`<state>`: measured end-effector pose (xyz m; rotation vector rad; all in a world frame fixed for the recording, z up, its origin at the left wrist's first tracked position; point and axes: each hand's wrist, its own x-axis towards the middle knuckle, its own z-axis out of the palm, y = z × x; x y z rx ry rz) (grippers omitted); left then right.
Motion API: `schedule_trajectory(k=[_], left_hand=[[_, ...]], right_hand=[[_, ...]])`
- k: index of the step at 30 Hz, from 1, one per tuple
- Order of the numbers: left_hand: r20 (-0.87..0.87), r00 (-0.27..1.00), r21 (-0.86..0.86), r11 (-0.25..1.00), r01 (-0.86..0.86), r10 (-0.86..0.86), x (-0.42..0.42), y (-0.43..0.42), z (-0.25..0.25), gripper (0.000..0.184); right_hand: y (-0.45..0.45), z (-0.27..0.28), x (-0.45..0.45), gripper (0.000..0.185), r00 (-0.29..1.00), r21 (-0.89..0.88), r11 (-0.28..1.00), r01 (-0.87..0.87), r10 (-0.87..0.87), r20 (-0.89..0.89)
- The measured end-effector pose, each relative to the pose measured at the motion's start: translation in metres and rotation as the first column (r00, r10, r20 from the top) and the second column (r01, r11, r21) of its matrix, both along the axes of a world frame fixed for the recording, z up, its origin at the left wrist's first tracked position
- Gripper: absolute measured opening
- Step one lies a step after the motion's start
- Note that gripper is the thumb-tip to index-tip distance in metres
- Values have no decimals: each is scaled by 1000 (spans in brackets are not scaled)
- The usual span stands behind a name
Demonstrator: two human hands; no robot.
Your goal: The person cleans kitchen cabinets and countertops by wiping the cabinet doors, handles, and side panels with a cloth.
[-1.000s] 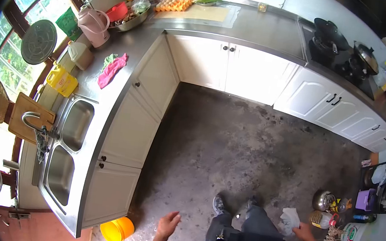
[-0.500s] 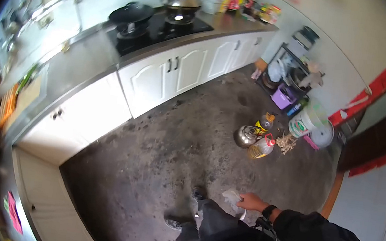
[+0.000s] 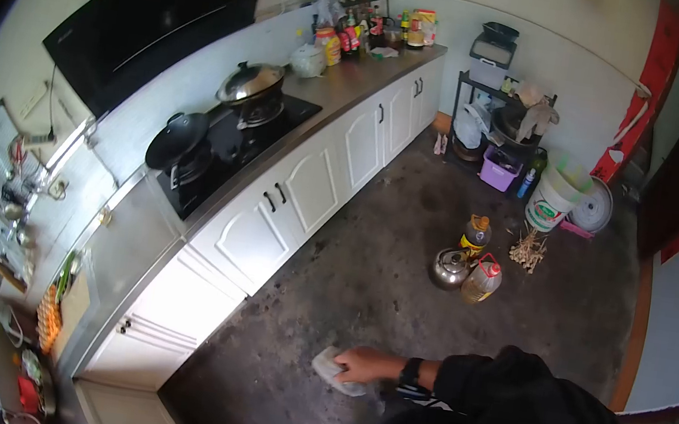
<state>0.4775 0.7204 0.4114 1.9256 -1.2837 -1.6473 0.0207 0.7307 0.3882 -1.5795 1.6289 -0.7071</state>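
My right hand (image 3: 365, 366) is closed around a pale grey-white cloth (image 3: 329, 369), which hangs above the dark floor. A dark watch circles that wrist, below a black sleeve. My left hand is out of view. Beyond my right hand, a metal kettle (image 3: 451, 268) stands on the floor between two oil bottles: one with an orange cap (image 3: 476, 234) behind it, one with a red cap and handle (image 3: 481, 281) to its right.
White cabinets (image 3: 271, 207) run along the left under a counter with a stove (image 3: 237, 139), a wok (image 3: 179, 143) and a lidded pan (image 3: 250, 85). At the back right are a black rack (image 3: 459, 99), a purple basket (image 3: 499, 172) and a white bucket (image 3: 549, 202).
My right hand has moved forward and left in view with the cloth. The view has turned, so the stove and counter show lower and further left, and more of the range hood appears.
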Motion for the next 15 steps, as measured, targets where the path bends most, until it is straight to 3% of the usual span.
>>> schedule_trajectory(k=[2, 4, 7, 10, 13, 15], left_hand=[[-46, 984, -104, 981, 167, -172, -60, -30, 13, 42], [-76, 885, -311, 854, 417, -460, -88, -65, -37, 40], [-391, 763, -368, 847, 384, -515, -178, -80, 0, 35], [-391, 745, -370, 833, 411, -541, -237, -94, 34, 32], [-444, 745, -175, 864, 472, -497, -252, -111, 11, 32], [-406, 719, -145, 817, 558, -564, -260, -121, 9, 26]], right_hand=[[-29, 23, 2, 39, 996, -95, 993, -74, 78, 44], [-50, 55, 6, 39, 987, -180, 979, -100, 121, 110], [-60, 78, 17, 37, 940, -213, 971, -107, 168, 296], [-59, 74, 12, 37, 922, -195, 981, 4, 72, 381], [-54, 45, -4, 42, 938, -157, 979, 131, -72, 339], [-50, 37, -18, 44, 936, -104, 976, 191, -149, 320]])
